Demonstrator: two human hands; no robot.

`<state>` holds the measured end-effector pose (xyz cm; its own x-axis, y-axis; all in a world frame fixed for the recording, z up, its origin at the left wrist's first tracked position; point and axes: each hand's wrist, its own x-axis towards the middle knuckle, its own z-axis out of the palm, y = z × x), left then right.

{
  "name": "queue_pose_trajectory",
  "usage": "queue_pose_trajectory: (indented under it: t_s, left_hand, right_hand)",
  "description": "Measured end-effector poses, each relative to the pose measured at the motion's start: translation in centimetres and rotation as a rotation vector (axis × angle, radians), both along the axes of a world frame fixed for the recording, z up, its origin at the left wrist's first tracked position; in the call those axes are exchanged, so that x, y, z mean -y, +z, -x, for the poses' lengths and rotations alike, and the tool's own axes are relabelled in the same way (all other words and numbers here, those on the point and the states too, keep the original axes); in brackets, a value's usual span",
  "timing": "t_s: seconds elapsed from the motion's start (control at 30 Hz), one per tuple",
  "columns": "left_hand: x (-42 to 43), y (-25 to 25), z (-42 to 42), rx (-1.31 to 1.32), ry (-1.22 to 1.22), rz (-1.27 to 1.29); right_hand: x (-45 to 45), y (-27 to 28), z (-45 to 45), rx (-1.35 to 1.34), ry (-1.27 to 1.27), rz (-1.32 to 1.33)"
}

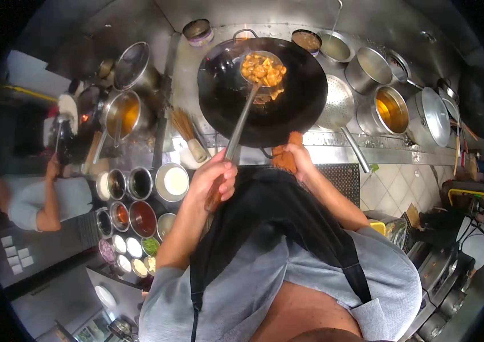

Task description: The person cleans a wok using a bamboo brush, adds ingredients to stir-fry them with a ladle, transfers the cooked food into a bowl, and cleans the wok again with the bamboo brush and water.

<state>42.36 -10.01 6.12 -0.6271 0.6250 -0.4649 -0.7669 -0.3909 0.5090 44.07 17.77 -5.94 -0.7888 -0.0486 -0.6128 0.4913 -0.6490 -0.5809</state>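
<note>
My left hand (213, 179) is closed around the wooden-ended handle of a long metal ladle (241, 122). Chunks of food in glossy brown sauce (263, 69) fill the ladle's bowl, which is over the middle of a large black wok (225, 105). A little sauced food shows in the wok just below the bowl. With an orange-brown cloth (286, 158) in its grip, my right hand (303, 164) is at the wok's near rim, by the loop handle. The cloth partly hides that handle and my fingers.
Right of the wok lie a perforated strainer (336, 102) and several pots, one with amber liquid (391, 111). A bamboo brush (188, 131) lies to the left, near bowls of sauces (143, 219). Another person (48, 199) works at the far left; one more (475, 239) is far right.
</note>
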Motion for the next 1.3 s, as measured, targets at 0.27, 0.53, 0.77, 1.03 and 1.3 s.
queue_pose_trajectory:
  t_s: [0.27,0.53,0.77,1.03,1.3]
  left_hand:
    - [-3.0,-0.6,-4.3,-0.014,0.181,0.047]
    - [-15.8,-0.5,-13.4,0.103,0.597,0.08]
    - [-24.8,3.4,-19.9,0.113,0.929,0.062]
    - [-37.2,2.8,-19.4,-0.078,1.444,0.031]
    - [-51.3,4.5,-9.2,-0.012,2.01,0.354]
  right_hand:
    - [-4.6,-1.1,0.3,0.004,0.138,-0.016]
    - [-15.7,0.2,5.0,-0.014,0.466,-0.078]
    - [-19.5,1.0,7.1,-0.027,0.887,-0.105]
    - [-16.4,5.4,14.8,-0.246,1.372,-0.099]
    - [-12.0,4.2,22.9,-0.123,1.832,0.168]
